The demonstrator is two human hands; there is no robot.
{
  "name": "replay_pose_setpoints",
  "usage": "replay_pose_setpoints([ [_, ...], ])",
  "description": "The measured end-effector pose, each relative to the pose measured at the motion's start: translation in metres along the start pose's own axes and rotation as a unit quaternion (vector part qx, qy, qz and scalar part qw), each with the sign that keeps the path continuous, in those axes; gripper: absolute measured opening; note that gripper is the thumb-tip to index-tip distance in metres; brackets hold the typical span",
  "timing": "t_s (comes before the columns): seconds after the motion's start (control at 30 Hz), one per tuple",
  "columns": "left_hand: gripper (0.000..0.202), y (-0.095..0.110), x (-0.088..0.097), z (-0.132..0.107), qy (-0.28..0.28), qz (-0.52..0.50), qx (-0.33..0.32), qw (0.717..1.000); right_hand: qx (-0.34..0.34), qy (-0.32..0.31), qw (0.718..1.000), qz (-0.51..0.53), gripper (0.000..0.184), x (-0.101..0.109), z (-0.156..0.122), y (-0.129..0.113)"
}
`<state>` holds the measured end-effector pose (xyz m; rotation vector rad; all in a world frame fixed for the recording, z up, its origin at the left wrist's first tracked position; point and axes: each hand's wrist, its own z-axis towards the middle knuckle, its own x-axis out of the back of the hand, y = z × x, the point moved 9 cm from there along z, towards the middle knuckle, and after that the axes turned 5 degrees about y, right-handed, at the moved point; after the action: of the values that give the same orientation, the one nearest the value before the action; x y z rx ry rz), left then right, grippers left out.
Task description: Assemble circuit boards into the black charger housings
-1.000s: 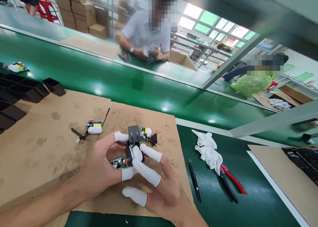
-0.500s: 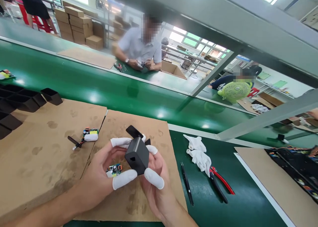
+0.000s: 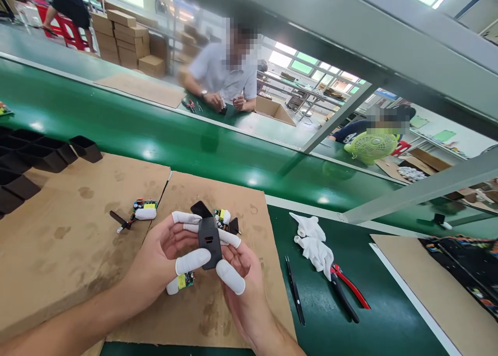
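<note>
A black charger housing (image 3: 209, 244) with a port slot in its end is held between both hands over the cardboard. My left hand (image 3: 159, 255), in white finger cots, closes its thumb and fingers on the left side. From the right, my right hand (image 3: 245, 273) grips it with cotted thumb and forefinger. Behind the housing lie a flat black piece (image 3: 201, 208) and a circuit board (image 3: 222, 218) with yellow and white parts. Another circuit board (image 3: 187, 281) rests partly hidden below my left hand. To the left is a third circuit board (image 3: 144, 209) with a black piece wired to it.
Black tweezers (image 3: 295, 291), red-and-black pliers (image 3: 348, 291) and a crumpled white cloth (image 3: 314, 249) lie on the green bench at right. Open black cases (image 3: 39, 156) stand at far left. A co-worker (image 3: 227, 76) sits across the green belt (image 3: 210, 148); a metal post (image 3: 420, 190) slants at right.
Both hands have turned the housing so its slotted end faces me more squarely, and it has shifted slightly left. The circuit board behind it has come into view. Across the belt, the co-worker's hands have moved apart.
</note>
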<state>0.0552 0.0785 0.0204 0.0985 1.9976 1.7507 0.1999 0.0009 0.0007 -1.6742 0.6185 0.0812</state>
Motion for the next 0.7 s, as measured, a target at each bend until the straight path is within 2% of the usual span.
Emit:
replay_pose_setpoints([
  [0.2,0.061,0.0,0.007,-0.001,0.043,0.002,0.016,0.999,-0.025,-0.029,0.999,0.005,0.074,-0.005,-0.003,-0.002],
  [0.5,0.055,-0.002,0.006,-0.001,0.02,-0.005,0.015,1.0,-0.018,-0.039,0.999,0.002,0.073,-0.006,-0.004,0.0],
  [0.63,0.057,-0.003,0.007,-0.006,0.017,0.051,0.003,0.999,0.012,-0.049,0.999,-0.007,0.075,-0.004,0.0,-0.012],
  [0.7,0.051,0.0,0.011,-0.007,0.029,0.098,-0.018,0.995,0.062,-0.05,0.995,-0.057,0.075,0.003,0.003,-0.029],
])
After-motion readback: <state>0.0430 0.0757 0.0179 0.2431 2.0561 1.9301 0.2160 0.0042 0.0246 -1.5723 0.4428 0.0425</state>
